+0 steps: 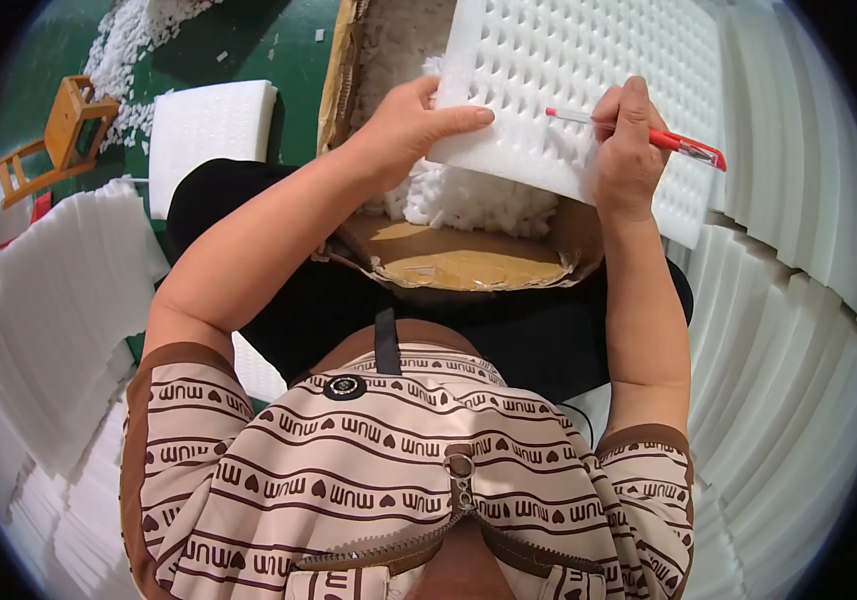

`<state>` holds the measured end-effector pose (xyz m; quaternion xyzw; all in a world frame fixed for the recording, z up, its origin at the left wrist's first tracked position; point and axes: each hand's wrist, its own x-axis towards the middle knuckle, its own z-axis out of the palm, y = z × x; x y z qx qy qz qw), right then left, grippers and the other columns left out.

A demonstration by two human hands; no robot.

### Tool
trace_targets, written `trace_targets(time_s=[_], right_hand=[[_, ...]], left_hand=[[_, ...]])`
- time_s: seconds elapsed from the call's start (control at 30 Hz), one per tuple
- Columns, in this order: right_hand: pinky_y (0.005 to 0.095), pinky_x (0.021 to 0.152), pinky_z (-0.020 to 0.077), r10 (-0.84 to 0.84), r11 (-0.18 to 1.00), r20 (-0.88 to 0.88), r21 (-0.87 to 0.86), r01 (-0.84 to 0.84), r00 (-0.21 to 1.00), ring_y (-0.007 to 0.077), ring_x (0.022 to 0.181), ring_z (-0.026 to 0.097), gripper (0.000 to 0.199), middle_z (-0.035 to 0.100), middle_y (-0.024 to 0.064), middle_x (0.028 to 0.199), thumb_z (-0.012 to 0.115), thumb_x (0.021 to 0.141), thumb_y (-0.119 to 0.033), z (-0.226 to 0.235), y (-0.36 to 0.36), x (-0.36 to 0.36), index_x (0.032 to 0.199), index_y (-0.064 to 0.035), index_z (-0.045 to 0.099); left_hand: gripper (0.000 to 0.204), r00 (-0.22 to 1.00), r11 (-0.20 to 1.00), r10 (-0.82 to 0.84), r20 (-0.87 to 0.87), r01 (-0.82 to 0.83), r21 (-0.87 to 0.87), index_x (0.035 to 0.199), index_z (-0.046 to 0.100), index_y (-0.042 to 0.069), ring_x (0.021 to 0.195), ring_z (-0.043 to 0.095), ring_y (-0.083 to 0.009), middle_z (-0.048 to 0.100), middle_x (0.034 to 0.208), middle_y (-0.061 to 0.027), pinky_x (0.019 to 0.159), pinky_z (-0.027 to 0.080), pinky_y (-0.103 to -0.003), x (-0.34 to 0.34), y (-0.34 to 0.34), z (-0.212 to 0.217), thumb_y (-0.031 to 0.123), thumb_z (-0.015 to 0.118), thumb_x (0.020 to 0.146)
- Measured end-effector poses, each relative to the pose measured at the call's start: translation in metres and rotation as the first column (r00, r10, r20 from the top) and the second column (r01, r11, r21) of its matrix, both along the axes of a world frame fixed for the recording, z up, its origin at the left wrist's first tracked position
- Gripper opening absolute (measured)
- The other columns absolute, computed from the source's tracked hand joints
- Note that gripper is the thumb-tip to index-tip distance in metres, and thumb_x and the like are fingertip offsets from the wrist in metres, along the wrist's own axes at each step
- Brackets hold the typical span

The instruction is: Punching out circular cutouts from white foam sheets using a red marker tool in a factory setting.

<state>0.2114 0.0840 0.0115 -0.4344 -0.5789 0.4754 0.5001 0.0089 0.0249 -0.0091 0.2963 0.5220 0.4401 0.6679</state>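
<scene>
A white foam sheet (519,150) with rows of small slots lies tilted over an open cardboard box (449,258). My left hand (411,130) grips the sheet's left edge, thumb on top and fingers beneath. In my right hand (633,150) is a red pen (689,148), held in a pinch. Its clear barrel and red tip point left over the slots; whether the tip touches the foam I cannot tell. Small white foam pieces (479,200) fill the box under the sheet.
Stacks of white foam sheets stand on the right (769,320) and on the left (59,300). A small wooden stool (74,125) rests on the green floor (239,45) at the upper left. Near it are scattered foam bits (134,50) and another slotted foam block (209,130).
</scene>
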Motion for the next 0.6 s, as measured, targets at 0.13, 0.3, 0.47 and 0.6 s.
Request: trace_targets(time_s=[0.13, 0.3, 0.47, 0.6], right_hand=[[0.0237, 0.054, 0.0323, -0.038, 0.998, 0.145, 0.049, 0.031, 0.989, 0.0106, 0.053, 0.037, 0.050, 0.046, 0.0004, 0.058, 0.041, 0.099, -0.029, -0.011, -0.004, 0.001, 0.058, -0.0025, 0.049], [0.0227, 0.054, 0.0324, 0.102, 0.995, 0.026, -0.014, -0.102, 0.994, 0.0110, 0.052, 0.037, 0.043, 0.047, 0.0007, 0.058, 0.044, 0.097, -0.023, -0.004, -0.001, 0.015, 0.059, -0.0028, 0.049], [0.0238, 0.050, 0.0323, 0.242, 0.803, 0.281, 0.479, -0.354, 0.929, 0.0122, 0.051, 0.037, 0.035, 0.047, 0.0018, 0.058, 0.048, 0.092, -0.014, -0.016, -0.004, 0.006, 0.059, -0.0034, 0.048], [0.0258, 0.047, 0.0319, 0.225, 0.865, 0.384, 0.344, -0.364, 0.896, 0.0132, 0.050, 0.037, 0.030, 0.048, 0.0036, 0.059, 0.050, 0.088, -0.009, -0.016, -0.008, -0.005, 0.059, -0.0038, 0.047]], left_hand=[[0.059, 0.962, 0.973, -0.231, 0.143, 0.231, 0.019, 0.124, 0.040, -0.001, 0.072, 0.062, -0.0201, 0.061, 0.092, -0.0145, 0.059, 0.053, -0.026, 0.004, -0.010, 0.004, 0.010, 0.071, 0.075], [0.058, 0.946, 0.947, -0.322, 0.036, 0.322, 0.007, 0.124, 0.038, 0.000, 0.064, 0.059, -0.0173, 0.060, 0.089, -0.0136, 0.055, 0.050, -0.024, -0.001, -0.007, 0.013, 0.011, 0.069, 0.077], [0.058, 0.971, 0.961, -0.232, 0.049, 0.222, 0.163, 0.126, 0.038, 0.003, 0.058, 0.056, -0.0152, 0.060, 0.086, -0.0125, 0.048, 0.047, -0.023, 0.007, -0.013, 0.004, 0.007, 0.068, 0.077], [0.059, 0.975, 0.963, -0.205, 0.080, 0.187, 0.193, 0.127, 0.037, 0.004, 0.057, 0.055, -0.0147, 0.059, 0.084, -0.0114, 0.047, 0.046, -0.024, 0.005, -0.014, -0.002, 0.006, 0.068, 0.077]])
